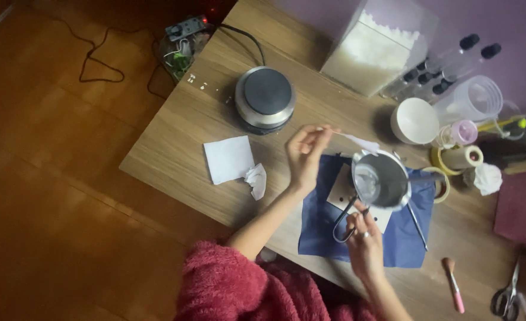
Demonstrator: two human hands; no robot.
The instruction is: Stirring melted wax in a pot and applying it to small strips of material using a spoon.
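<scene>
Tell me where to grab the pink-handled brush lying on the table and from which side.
Grip the pink-handled brush around the middle of its slim pink handle, coming from above. It lies flat on the wooden table with bare wood on both sides, bristles pointing away from the near edge, so a pinch across the handle avoids them. The scissors lie apart.

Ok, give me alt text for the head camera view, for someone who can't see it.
Seen from above, a person's right hand grips the handle of a metal pitcher over a blue cloth on a wooden table, while the left hand lifts a thin white strip. A small hot plate, white napkins, a white bowl and scissors lie around.
</scene>
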